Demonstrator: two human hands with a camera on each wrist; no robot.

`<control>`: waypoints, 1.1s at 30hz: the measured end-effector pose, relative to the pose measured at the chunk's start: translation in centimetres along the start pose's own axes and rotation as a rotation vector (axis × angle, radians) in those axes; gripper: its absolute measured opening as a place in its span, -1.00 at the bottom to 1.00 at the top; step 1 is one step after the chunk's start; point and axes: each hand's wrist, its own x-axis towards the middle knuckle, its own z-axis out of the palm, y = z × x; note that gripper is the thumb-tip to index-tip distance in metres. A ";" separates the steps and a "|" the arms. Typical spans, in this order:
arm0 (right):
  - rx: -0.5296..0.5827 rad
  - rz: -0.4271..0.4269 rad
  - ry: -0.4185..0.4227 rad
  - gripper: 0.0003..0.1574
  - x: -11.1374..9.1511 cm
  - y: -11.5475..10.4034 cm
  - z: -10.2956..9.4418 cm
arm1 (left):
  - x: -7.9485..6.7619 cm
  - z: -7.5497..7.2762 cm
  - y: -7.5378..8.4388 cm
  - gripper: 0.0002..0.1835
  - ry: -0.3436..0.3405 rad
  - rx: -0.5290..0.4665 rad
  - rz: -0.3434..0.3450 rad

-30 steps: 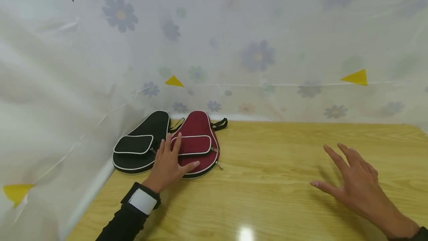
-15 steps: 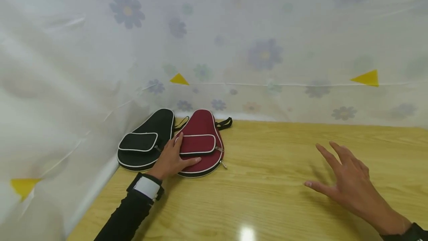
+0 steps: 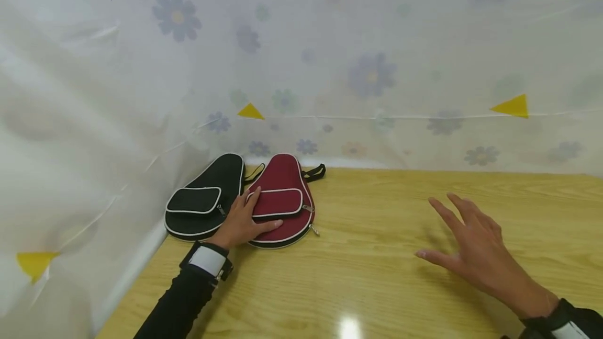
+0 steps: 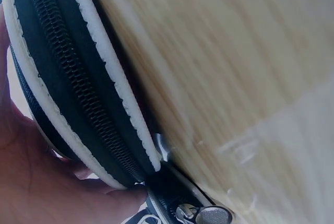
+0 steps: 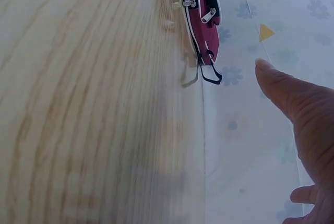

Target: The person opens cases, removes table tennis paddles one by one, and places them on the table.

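A red table tennis paddle case (image 3: 284,172) with white piping lies on the table, its narrow end toward the back wall. Against its left side lies a matching black paddle case (image 3: 227,174). My left hand (image 3: 239,224) rests on the red case's left part, fingers extended by the pocket and thumb across the lower front. Close up in the left wrist view, a zippered black side band (image 4: 78,78) runs past that hand (image 4: 47,177). My right hand (image 3: 482,255) hovers over the table at the right, fingers spread, holding nothing. The right wrist view shows the red case (image 5: 209,36) far off.
The wooden table (image 3: 377,245) meets a flower-printed sheet (image 3: 320,67) at the back. More sheeting hangs along the left, close to the black case. A black wrist strap (image 3: 314,172) loops off the red case toward the right.
My left hand has come down onto the red case, its thumb now lying across the front. My right hand has shifted left. Both cases stay in place; the head view has turned slightly.
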 end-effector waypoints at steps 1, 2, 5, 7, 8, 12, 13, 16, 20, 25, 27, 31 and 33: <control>0.003 -0.002 -0.003 0.42 0.1 -0.1 0.0 | 0.0 0.1 0.0 0.18 0.004 -0.001 0.001; 0.006 -0.004 -0.005 0.41 0.2 -0.3 0.0 | 0.0 0.1 -0.1 0.18 0.009 -0.001 0.005; 0.010 -0.010 -0.008 0.39 0.5 -0.6 0.1 | -0.1 0.3 -0.2 0.20 0.025 -0.007 0.023; 0.012 -0.009 -0.013 0.38 0.7 -0.7 0.3 | -0.1 0.4 -0.1 0.21 0.033 -0.007 0.028; 0.011 -0.009 -0.017 0.37 0.8 -0.8 0.4 | -0.1 0.4 0.0 0.21 0.033 -0.007 0.029; 0.007 -0.007 -0.028 0.35 1.2 -1.1 0.9 | 0.1 0.5 0.2 0.17 0.019 0.008 0.027; 0.005 -0.006 -0.033 0.34 1.3 -1.2 1.0 | 0.2 0.5 0.3 0.16 0.015 0.011 0.028; 0.007 0.000 -0.055 0.33 1.7 -1.6 1.1 | 0.3 0.7 0.6 0.15 0.009 0.014 0.033; 0.011 0.009 -0.082 0.32 2.2 -2.2 1.3 | 0.2 0.8 0.9 0.17 0.008 0.016 0.017; 0.011 -0.003 -0.088 0.32 2.7 -2.6 1.7 | 0.0 1.0 1.1 0.17 0.001 0.025 0.000; 0.016 -0.010 -0.088 0.31 2.9 -2.7 1.8 | 0.0 1.0 1.3 0.18 -0.001 0.025 -0.006; 0.027 -0.019 -0.090 0.28 3.2 -3.0 2.1 | 0.1 1.3 1.8 0.17 -0.002 0.027 -0.004; 0.034 -0.019 -0.097 0.27 3.3 -3.3 2.3 | 0.2 1.4 2.1 0.16 0.001 0.027 0.002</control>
